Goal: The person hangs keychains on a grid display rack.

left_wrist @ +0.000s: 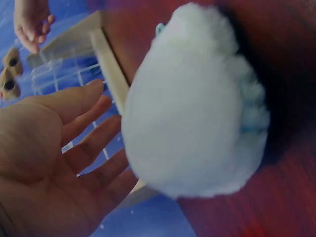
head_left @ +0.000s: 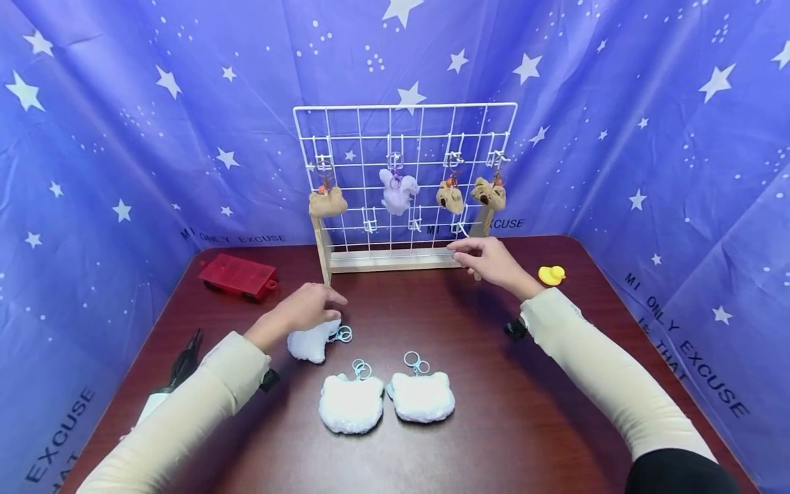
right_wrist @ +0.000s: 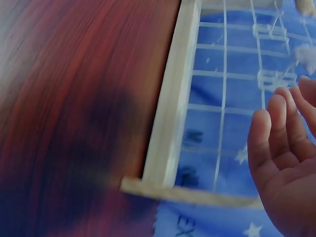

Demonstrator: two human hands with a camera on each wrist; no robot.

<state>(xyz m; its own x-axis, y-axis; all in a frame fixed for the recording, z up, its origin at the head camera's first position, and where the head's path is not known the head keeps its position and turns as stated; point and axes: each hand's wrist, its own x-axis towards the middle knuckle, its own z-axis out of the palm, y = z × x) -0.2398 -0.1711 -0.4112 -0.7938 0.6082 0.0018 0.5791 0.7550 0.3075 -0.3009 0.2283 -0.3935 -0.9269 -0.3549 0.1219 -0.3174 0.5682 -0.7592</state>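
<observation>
My left hand [head_left: 306,307] hovers over a white plush keychain [head_left: 310,343] lying on its side, its blue ring pointing right. In the left wrist view the fingers [left_wrist: 94,148] are spread and relaxed beside the white plush [left_wrist: 187,108]; whether they touch it I cannot tell. My right hand [head_left: 490,263] is in front of the wire rack's wooden base [head_left: 389,261], its fingers loosely bent around nothing. Two more white plush keychains, one on the left [head_left: 352,405] and one on the right [head_left: 422,396], lie nearer me with their rings pointing away.
A white wire grid rack [head_left: 404,106] stands at the back. From its hooks hang a lilac plush [head_left: 398,193] and three brown ones [head_left: 328,203]; lower hooks [head_left: 369,225] stick out. A red box [head_left: 237,274], a yellow duck [head_left: 552,276] and a black-nozzled bottle [head_left: 184,363] are at the sides.
</observation>
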